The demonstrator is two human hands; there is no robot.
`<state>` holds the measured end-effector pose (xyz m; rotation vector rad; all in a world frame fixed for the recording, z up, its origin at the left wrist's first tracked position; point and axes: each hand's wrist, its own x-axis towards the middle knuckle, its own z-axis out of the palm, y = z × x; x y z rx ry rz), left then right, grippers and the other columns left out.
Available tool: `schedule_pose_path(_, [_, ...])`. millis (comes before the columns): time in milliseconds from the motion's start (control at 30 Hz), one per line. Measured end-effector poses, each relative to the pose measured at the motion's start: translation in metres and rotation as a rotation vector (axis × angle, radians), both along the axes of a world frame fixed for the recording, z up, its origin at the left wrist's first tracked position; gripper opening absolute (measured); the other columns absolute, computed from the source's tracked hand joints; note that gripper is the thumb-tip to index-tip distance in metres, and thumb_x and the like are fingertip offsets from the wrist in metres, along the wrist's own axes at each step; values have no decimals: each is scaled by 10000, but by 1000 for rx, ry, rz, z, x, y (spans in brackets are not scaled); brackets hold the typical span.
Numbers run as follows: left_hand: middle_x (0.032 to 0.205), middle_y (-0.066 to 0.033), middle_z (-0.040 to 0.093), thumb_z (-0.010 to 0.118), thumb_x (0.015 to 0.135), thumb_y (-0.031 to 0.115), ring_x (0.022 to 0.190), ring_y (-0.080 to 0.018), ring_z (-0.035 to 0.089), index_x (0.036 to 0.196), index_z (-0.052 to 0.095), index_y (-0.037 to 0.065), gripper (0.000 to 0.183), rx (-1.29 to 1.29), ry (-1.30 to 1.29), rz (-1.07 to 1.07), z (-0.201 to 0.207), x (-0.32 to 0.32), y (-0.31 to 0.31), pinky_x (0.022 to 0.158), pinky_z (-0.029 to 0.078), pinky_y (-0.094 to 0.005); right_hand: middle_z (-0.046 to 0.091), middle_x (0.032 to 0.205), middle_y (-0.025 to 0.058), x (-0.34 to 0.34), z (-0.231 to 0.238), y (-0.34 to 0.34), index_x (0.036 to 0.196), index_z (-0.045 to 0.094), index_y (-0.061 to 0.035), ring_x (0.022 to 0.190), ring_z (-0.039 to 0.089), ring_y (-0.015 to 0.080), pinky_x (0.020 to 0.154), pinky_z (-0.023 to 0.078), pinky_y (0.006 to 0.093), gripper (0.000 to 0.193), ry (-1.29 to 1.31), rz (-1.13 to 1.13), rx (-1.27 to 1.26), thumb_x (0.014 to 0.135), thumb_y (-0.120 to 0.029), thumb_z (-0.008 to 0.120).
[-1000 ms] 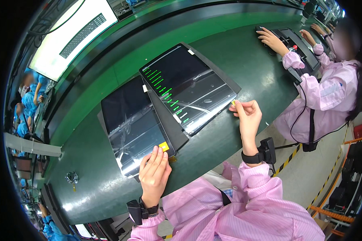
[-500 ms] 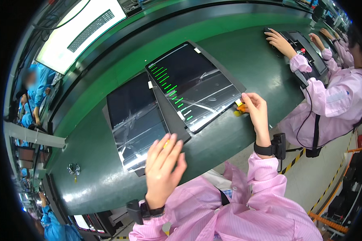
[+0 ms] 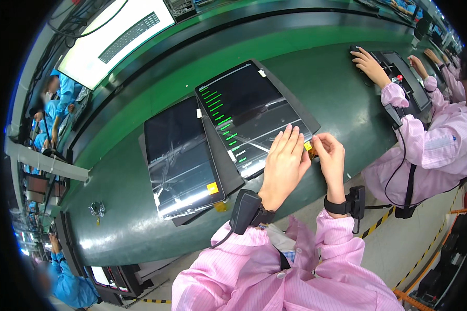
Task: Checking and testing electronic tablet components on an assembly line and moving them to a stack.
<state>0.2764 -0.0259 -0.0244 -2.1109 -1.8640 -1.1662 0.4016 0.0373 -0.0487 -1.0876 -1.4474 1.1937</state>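
Observation:
Two dark tablet-like screens in clear film lie side by side, slanted, on black pads. The right screen (image 3: 244, 98) shows green lines of text. The left screen (image 3: 179, 140) is dark, with an orange-yellow sticker (image 3: 212, 188) at its near right corner. My left hand (image 3: 285, 163) lies flat over the right screen's near part, fingers straight and together, holding nothing. At that screen's near right corner, my right hand (image 3: 331, 154) pinches at a small yellow tab (image 3: 308, 146); the thumb and fingers partly hide it and an amber strip.
Both screens rest on a green bench (image 3: 124, 228). A small crumpled silvery piece (image 3: 96, 209) lies at the left. A bright monitor (image 3: 117, 41) stands beyond. On the right, a co-worker in a pink sleeve (image 3: 425, 124) has a hand (image 3: 371, 67) near a black device (image 3: 399, 72).
My left hand has moved right, from the left screen's near corner onto the right screen, uncovering the left one's orange-yellow sticker. My right hand stays at the yellow tab.

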Motion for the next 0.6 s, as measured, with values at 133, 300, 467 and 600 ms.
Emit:
schedule_pose_path(133, [1148, -189, 598, 670, 726, 92, 1135, -314, 540, 1045, 616, -53, 354, 48, 18, 12, -1, 2, 3, 981, 411, -417, 640, 727, 62, -4, 3, -3, 837, 615, 31, 638, 592, 85, 599, 474, 224, 139, -62, -67, 39, 857, -106, 616])
schedule_pose_path(300, [1073, -182, 636, 677, 711, 68, 1074, -308, 585, 989, 639, -51, 304, 118, 48, 39, -6, 4, 12, 946, 438, -412, 587, 698, 64, -4, 7, 0, 805, 615, 18, 584, 526, 118, 555, 432, 252, 103, -236, -151, 148, 821, -82, 633])
schedule_pose_path(467, [1021, -209, 647, 680, 671, 45, 1022, -313, 611, 945, 644, -72, 300, 204, 118, 70, -14, 2, 16, 903, 463, -401, 540, 708, 69, -9, 12, -1, 779, 613, 23, 618, 501, 156, 578, 416, 276, 84, -314, -161, 318, 790, -54, 642])
schedule_pose_path(600, [1051, -216, 638, 688, 646, 71, 1051, -310, 598, 948, 641, -82, 342, 173, 139, 69, -17, 3, 12, 941, 438, -414, 522, 696, 77, -8, 8, -4, 786, 611, 27, 606, 498, 148, 562, 409, 271, 92, -291, -158, 320, 800, -61, 636])
